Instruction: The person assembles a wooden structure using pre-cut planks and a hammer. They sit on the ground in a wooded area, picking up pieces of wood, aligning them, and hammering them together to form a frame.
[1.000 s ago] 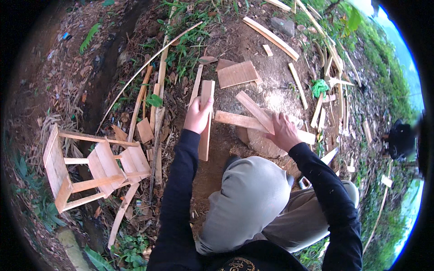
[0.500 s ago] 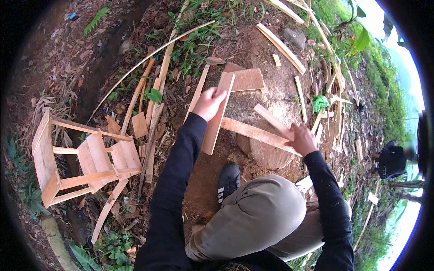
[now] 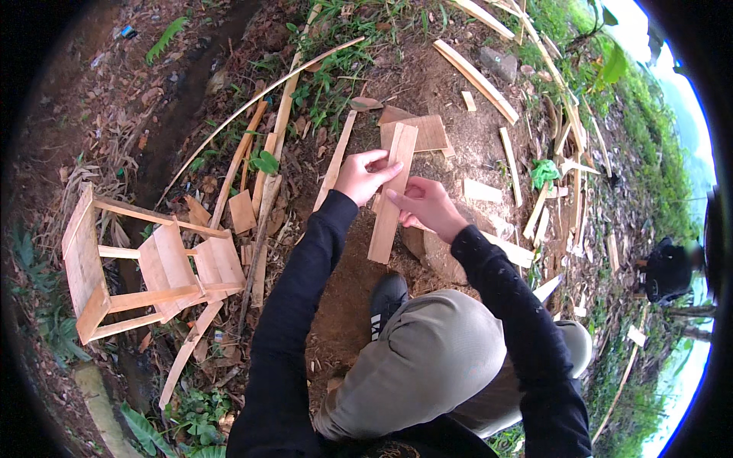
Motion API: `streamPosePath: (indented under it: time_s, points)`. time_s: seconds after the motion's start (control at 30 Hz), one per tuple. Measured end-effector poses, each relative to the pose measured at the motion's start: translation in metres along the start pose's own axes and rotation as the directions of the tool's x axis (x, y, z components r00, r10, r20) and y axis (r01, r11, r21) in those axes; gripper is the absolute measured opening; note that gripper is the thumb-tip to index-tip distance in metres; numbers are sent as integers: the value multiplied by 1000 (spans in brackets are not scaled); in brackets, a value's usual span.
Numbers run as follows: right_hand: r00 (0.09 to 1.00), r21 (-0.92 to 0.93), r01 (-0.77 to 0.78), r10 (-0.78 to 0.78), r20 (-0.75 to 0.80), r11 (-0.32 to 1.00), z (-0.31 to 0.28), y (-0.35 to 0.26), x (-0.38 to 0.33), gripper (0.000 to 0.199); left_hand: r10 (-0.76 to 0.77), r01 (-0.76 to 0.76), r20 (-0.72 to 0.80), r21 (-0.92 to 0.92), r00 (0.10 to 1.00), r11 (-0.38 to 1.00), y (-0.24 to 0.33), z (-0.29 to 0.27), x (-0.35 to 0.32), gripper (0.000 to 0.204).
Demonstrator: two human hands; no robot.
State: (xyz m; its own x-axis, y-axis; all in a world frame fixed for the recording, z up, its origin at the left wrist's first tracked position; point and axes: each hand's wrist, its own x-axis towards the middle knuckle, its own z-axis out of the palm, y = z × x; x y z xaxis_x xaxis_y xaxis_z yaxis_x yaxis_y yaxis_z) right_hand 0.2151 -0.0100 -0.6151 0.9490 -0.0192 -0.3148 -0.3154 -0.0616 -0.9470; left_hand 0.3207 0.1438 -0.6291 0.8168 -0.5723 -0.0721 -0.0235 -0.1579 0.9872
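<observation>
A short, flat wooden board point(image 3: 395, 191) is held up at a slant in front of me. My left hand point(image 3: 368, 175) grips its left edge, the thumb lying across the face. Lower down on the right edge, my right hand point(image 3: 429, 208) grips the same board with its thumb on the face and its other fingers partly hidden. Behind and below my right hand, a longer wooden strip point(image 3: 513, 250) lies across the cut tree stump point(image 3: 443, 256). A short pale piece of wood point(image 3: 482, 191) rests beyond my right hand.
A small wooden frame with slats point(image 3: 164, 267) lies on the ground at left. Reddish-brown flat boards point(image 3: 416, 133) lie beyond the held board. Several long strips point(image 3: 477, 80) and a green plastic bag point(image 3: 544, 172) are at far right. A dark bag-like object point(image 3: 661, 271) sits at the right edge.
My right hand has let go of the short piece of wood, which now rests beyond it. It has moved left onto the board that my left hand holds. The board has shifted slightly right.
</observation>
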Motion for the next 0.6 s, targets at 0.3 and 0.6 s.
streamPosePath:
  time_s: [0.3, 0.6]
  points:
    - [998, 369, 29, -6, -63, 929, 26, -1, 8, 35, -12, 54, -113, 386, 994, 921, -5, -14, -78, 41]
    - [958, -490, 67, -192, -211, 869, -4, 27, 21, 53, 0, 28, -349, 74, 937, 997, -61, 3, -107, 28]
